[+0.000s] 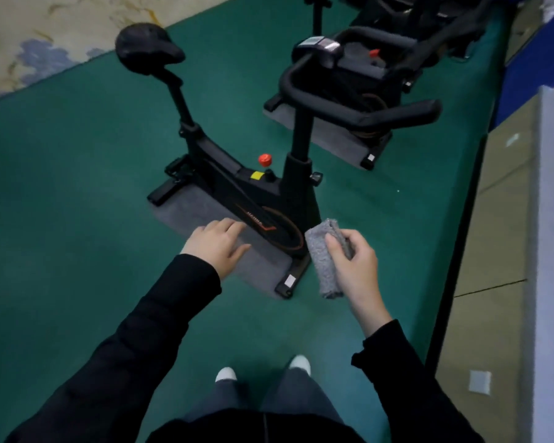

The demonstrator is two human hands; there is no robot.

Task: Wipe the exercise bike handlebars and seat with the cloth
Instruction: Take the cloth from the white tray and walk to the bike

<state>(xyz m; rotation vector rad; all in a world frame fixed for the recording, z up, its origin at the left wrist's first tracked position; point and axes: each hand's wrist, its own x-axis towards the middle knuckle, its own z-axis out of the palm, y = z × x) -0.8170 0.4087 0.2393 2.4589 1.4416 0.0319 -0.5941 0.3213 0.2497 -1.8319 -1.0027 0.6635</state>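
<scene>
- Your right hand (352,263) pinches a folded grey cloth (325,260), with your thumb on top and your fingers curled round it.
- Your left hand (216,246) holds nothing; its fingers are straight and a little spread, out in the air in front of you.
- The black exercise bike (253,187) stands on a grey mat (189,215) on the green floor (61,187), just past your hands.
- Its seat (146,47) is up on the left and its handlebars (359,115) are up on the right, both well apart from the cloth.
- Another bike (365,68) stands behind it.
</scene>
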